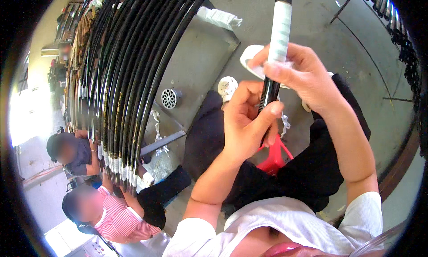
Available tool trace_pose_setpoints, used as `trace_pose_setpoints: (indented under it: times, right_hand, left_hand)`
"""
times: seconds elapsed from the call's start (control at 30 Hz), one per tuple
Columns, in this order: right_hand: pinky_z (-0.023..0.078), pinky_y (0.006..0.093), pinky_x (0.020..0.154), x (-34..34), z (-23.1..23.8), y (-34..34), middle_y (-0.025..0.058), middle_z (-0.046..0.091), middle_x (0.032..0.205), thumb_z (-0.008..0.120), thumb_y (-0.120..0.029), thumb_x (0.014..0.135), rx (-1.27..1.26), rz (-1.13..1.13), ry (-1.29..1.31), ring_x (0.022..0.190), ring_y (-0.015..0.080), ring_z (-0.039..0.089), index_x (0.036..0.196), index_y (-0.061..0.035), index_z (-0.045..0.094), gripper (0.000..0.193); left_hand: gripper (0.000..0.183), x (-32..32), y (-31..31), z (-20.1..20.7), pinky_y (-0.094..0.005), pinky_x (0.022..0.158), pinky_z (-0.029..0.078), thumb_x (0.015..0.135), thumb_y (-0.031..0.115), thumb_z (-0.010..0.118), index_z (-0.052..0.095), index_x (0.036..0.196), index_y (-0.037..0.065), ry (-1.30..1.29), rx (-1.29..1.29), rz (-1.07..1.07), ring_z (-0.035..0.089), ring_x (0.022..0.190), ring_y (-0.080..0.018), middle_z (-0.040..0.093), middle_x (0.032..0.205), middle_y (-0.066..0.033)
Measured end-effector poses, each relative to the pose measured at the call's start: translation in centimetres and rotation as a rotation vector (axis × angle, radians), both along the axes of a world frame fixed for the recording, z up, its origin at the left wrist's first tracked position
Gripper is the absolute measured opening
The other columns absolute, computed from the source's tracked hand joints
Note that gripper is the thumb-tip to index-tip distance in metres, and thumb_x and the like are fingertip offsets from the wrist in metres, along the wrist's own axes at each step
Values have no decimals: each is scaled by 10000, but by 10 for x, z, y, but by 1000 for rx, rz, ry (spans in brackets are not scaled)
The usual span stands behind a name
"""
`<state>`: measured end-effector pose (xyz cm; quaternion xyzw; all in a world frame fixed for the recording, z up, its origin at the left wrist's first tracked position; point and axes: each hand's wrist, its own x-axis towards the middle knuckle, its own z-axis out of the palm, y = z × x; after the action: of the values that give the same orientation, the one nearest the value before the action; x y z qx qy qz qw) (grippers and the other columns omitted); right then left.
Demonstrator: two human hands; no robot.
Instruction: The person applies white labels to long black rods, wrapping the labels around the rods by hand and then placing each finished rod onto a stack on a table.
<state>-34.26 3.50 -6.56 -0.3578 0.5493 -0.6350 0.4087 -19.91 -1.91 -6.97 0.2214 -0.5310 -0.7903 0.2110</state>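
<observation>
A glossy black rod (269, 92) stands slanted before me, running up past the top edge of the view. White tape (280, 32) is wound around its upper visible stretch. My left hand (244, 123) is closed around the black part below the tape, with the thumb lying along it. My right hand (307, 76) pinches the lower end of the white tape against the rod, fingers behind and thumb in front. A white loop-shaped thing (245, 56) shows behind the right fingertips; I cannot tell whether it is attached to the tape.
Many long black rods (133, 79) with white-wrapped ends hang in a row at left. Two people (120, 212) work beside them. A white-wrapped bar (218, 17) crosses a metal frame. A red plastic thing (273, 161) sits between my knees. More dark rods (392, 16) line the far right.
</observation>
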Motion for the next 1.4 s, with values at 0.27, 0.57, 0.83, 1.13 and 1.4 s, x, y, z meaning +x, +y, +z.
trace_pose_setpoints:
  times: [0.27,0.57,0.83,1.13,1.4]
  right_hand:
    - [299,172,504,-18,-9,7,-41,537,681,491,-334,928,36,128,-347,574,32,406,960,-50,661,333]
    - [471,336,644,-30,-46,39,64,653,779,535,-228,844,225,42,256,729,181,601,882,-43,656,224]
    - [521,401,657,-18,-60,84,143,674,884,592,-110,730,593,364,1040,803,284,662,856,-64,694,168]
    - [525,383,680,40,-104,57,69,656,1050,650,-135,734,448,301,1183,925,229,643,984,-84,689,258]
    - [474,374,808,19,-151,59,66,579,1191,587,-127,792,189,-217,815,1118,222,531,1075,-104,633,288]
  left_hand:
    - [557,3,-8,0,-189,255,310,981,397,227,357,1187,-104,481,791,-423,367,272,-72,498,606,-115]
    - [501,-29,17,3,-211,285,295,947,304,420,372,1248,-93,254,159,-205,368,321,-76,528,784,-99]
    - [455,-106,84,65,-196,318,318,887,100,496,336,1290,-39,158,-133,-307,408,373,-77,526,839,-83]
    - [363,-232,221,125,-208,525,365,805,70,577,458,1140,-4,74,-219,-619,449,621,-72,500,861,-23]
    - [164,-336,393,115,-223,588,406,784,91,593,549,931,33,115,-265,-836,458,636,-82,493,738,8]
